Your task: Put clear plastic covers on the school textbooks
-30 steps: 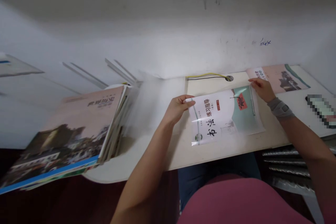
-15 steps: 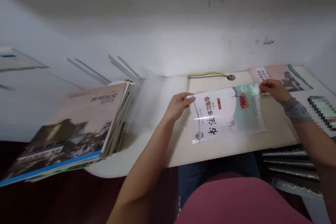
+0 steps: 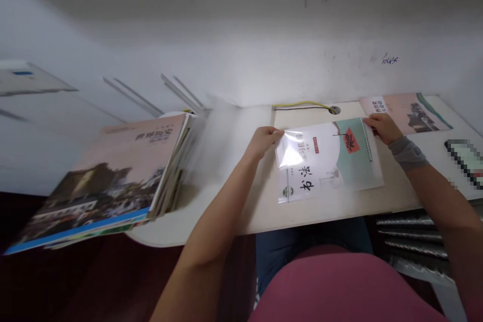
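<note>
A calligraphy workbook with a white and green cover lies sideways before me in a clear plastic book cover. My left hand pinches the far left corner, where the clear film catches a bright glare. At the far right corner, my right hand has thumb and fingers closed on the edge; whether they grip film alone or the workbook as well, I cannot tell. Just behind the right hand lies a pink history book, partly covered by that hand.
A stack of textbooks stands at the left on the white table. Clear plastic sheets lie between the stack and my left hand. A yellow cable runs into a hole by the wall. A phone-like, pixelated object sits at the right.
My right hand has moved left and closed on the workbook's far right corner. My left hand has shifted slightly, and glare now covers part of the workbook's title.
</note>
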Demonstrator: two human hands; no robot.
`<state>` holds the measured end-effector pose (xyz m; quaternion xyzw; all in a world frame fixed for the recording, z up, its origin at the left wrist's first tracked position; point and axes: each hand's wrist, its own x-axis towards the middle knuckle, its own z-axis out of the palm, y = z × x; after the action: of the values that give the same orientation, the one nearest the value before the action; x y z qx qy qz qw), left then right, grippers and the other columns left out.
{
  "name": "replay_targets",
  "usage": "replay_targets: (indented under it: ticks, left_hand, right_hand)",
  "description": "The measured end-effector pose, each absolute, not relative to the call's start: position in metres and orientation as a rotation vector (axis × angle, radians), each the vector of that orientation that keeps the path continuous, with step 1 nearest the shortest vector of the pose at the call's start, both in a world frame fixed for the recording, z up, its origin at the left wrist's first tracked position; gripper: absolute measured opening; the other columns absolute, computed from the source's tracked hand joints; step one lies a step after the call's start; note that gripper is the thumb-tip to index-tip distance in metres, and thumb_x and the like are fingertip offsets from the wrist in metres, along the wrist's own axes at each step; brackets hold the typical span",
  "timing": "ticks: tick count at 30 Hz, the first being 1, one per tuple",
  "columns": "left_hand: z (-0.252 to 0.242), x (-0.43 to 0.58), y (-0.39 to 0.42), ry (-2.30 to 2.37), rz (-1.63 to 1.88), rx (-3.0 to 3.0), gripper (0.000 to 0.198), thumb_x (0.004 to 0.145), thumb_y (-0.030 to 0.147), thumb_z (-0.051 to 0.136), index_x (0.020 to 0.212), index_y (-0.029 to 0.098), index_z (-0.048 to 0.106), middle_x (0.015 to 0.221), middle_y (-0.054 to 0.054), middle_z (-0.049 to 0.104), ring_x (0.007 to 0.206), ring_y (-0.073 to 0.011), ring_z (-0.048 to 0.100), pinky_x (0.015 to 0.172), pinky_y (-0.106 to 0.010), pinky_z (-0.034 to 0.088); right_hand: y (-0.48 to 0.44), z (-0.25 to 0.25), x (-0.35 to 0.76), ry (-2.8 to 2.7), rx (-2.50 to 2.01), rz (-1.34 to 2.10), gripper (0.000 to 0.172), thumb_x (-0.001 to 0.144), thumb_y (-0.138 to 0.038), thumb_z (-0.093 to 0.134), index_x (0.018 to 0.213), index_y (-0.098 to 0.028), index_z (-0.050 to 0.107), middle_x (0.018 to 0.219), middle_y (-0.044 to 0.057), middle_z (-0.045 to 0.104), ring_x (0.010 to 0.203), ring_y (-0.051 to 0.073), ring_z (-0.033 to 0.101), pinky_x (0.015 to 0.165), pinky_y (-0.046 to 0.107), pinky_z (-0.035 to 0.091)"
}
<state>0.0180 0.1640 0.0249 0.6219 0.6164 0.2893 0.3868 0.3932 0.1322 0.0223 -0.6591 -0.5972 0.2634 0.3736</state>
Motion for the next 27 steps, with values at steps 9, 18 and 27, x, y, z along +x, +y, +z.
replay_targets:
  ticks: [9, 18, 27]
  left_hand:
    - [0.005, 0.039, 0.185, 1.886, 0.333, 1.964, 0.020, 0.074, 0.027, 0.060, 0.091, 0.017, 0.063, 0.104, -0.014, 0.064, 0.096, -0.0274, 0.060, 0.080, -0.036, 0.045]
    - [0.006, 0.045, 0.178, 1.858, 0.219, 2.147, 0.023, 0.084, 0.031, 0.050, 0.093, 0.016, 0.065, 0.104, -0.015, 0.063, 0.103, -0.0286, 0.057, 0.087, -0.038, 0.042]
    - [0.011, 0.041, 0.187, 1.713, 0.447, 1.933, 0.032, 0.076, 0.047, 0.060, 0.070, 0.016, 0.061, 0.086, -0.015, 0.065, 0.093, -0.0300, 0.060, 0.080, -0.038, 0.044]
  right_hand:
    - [0.144, -0.010, 0.384, -1.680, -1.991, 0.327, 0.016, 0.070, -0.032, 0.057, 0.068, -0.016, 0.059, 0.062, 0.003, 0.058, 0.064, 0.017, 0.052, 0.061, 0.029, 0.041]
    - [0.110, -0.027, 0.360, -2.296, -1.803, -0.291, 0.037, 0.090, -0.031, 0.039, 0.114, -0.012, 0.059, 0.121, 0.017, 0.058, 0.112, 0.029, 0.051, 0.092, 0.041, 0.041]
    - [0.105, -0.044, 0.354, -2.266, -1.816, -0.334, 0.041, 0.092, -0.030, 0.034, 0.117, -0.007, 0.056, 0.126, 0.020, 0.056, 0.119, 0.029, 0.048, 0.096, 0.040, 0.039]
